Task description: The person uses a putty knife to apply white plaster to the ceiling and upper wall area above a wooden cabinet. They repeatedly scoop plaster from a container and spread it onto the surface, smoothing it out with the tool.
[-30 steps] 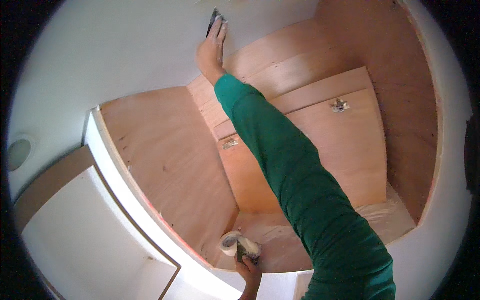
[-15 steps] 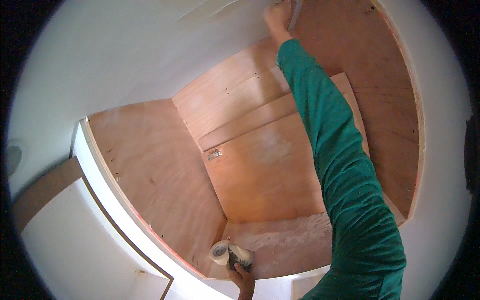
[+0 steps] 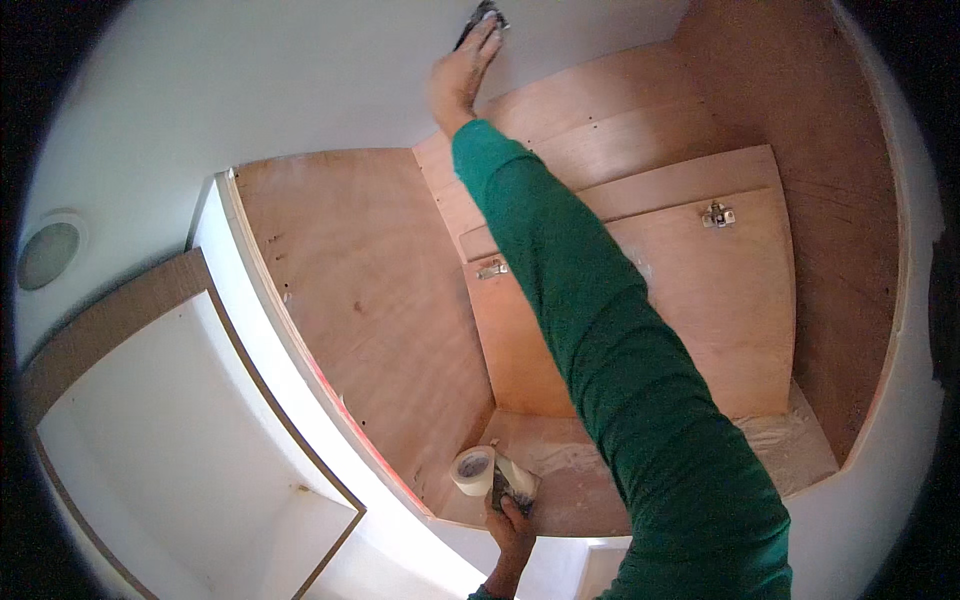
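My right hand [image 3: 461, 82], at the end of a green sleeve, is raised to the white ceiling panel [image 3: 330, 80]. It is closed on a dark, flat scraper [image 3: 482, 20] whose edge lies near or against the panel; white smears mark the fingers. Low in the view, my left hand [image 3: 514, 528] grips a dark, smeared flat tool [image 3: 508, 490], its kind unclear, with the thumb over its face. Beside that hand, a roll of cream masking tape [image 3: 472, 470] rests on the cabinet floor. Another cream-coloured thing [image 3: 522, 482] sits just behind the tool, partly hidden.
An open wooden cabinet surrounds the work, its left side panel [image 3: 350, 290] bare. A loose-looking board with metal hinges [image 3: 718, 214] leans at the back. To the left stand a brown-edged white compartment [image 3: 190, 430] and a round ceiling fitting [image 3: 50, 254].
My right hand has swept left along the ceiling panel, bringing the scraper into sight. The view has shifted, showing more of the left compartment and the second hinge. My left hand keeps its grip.
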A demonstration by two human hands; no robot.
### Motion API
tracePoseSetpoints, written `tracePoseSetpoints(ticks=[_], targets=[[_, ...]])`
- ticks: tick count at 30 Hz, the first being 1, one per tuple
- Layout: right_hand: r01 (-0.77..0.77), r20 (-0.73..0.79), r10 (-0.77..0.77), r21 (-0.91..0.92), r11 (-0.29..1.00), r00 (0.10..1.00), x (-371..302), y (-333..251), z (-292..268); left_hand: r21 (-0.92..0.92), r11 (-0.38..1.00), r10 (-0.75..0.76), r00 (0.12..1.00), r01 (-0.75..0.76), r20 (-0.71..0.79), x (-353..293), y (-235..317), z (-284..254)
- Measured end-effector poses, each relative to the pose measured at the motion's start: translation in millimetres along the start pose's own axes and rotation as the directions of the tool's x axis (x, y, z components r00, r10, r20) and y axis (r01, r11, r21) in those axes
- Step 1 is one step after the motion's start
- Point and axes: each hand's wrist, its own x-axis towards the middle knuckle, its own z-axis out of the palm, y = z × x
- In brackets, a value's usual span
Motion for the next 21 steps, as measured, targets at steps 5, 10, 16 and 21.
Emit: tracePoseSetpoints(ticks=[5, 10, 16, 21], targets=[[-0.005, 0.217, -0.040, 0.206, 0.979, 0.975, -29, 6, -15, -0.095, 0.995, -0.005, 1.000, 0.005, -0.002, -5, -7, -2], [-0.265, 0.416, 0.047, 0.486, 0.833, 0.908, 15, 84, -51, -0.107, 0.994, 0.017, 0.999, -0.021, -0.039, -2, -21, -7], [0.047, -0.047, -0.030, 0.437, 0.898, 0.998, 166, 210, -64, -0.140, 0.989, 0.038, 0.999, -0.037, 0.000, -2, -24, -7], [0.229, -0.289, -0.085, 0.510, 0.829, 0.954, 220, 216, -71, -0.250, 0.968, 0.002, 1.000, -0.004, -0.011, -4, -47, -4]])
